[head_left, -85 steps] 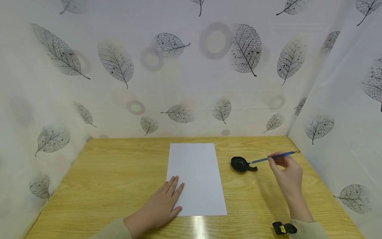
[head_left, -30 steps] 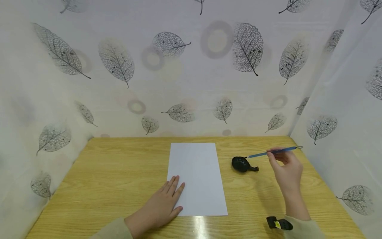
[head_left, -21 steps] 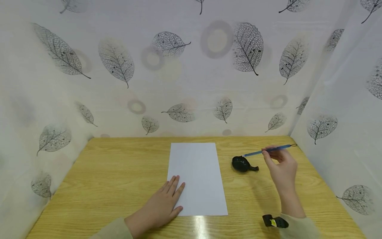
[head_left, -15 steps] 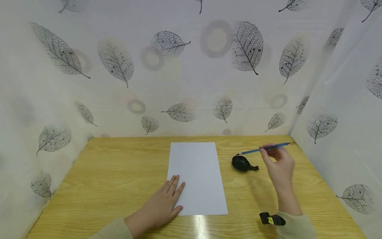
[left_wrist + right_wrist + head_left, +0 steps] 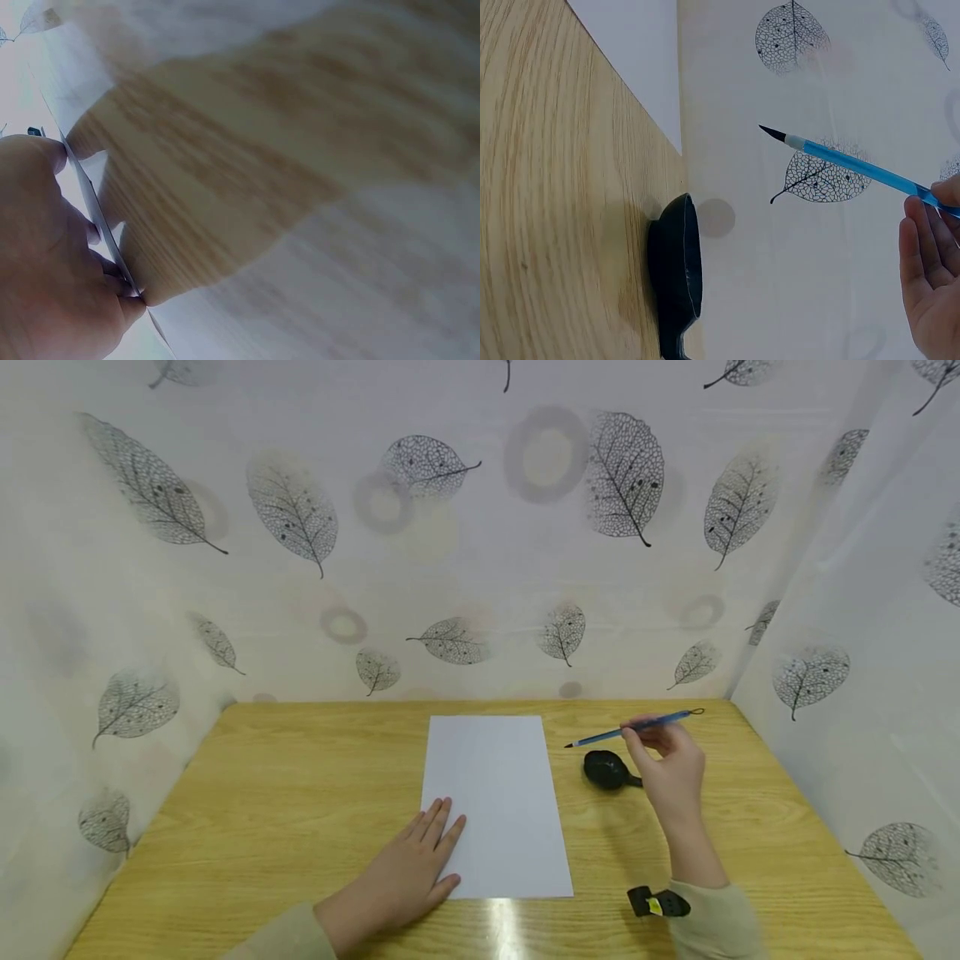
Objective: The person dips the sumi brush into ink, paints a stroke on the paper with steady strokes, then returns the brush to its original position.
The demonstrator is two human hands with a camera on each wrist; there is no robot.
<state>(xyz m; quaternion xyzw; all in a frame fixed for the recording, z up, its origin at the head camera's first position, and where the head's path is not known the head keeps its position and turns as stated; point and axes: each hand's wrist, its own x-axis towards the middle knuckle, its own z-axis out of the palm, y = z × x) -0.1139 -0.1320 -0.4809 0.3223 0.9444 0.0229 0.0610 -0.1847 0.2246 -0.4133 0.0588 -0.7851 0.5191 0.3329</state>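
Note:
My right hand pinches a blue writing brush between thumb and fingers, above the table. The brush's black pointed tip hangs in the air, between the paper and a black ink dish with a short handle. That dish sits just below the brush, its handle partly behind my hand. With fingers spread, my left hand rests on the lower left part of a white sheet of paper. No marks show on the sheet.
The wood-grain table carries the paper and dish. A pale curtain with leaf prints encloses its back and both sides. A black strap sits at my right sleeve.
My right hand has carried the brush leftward from the dish, past its rim toward the paper. The tip no longer meets the dish. My left hand stays on the sheet.

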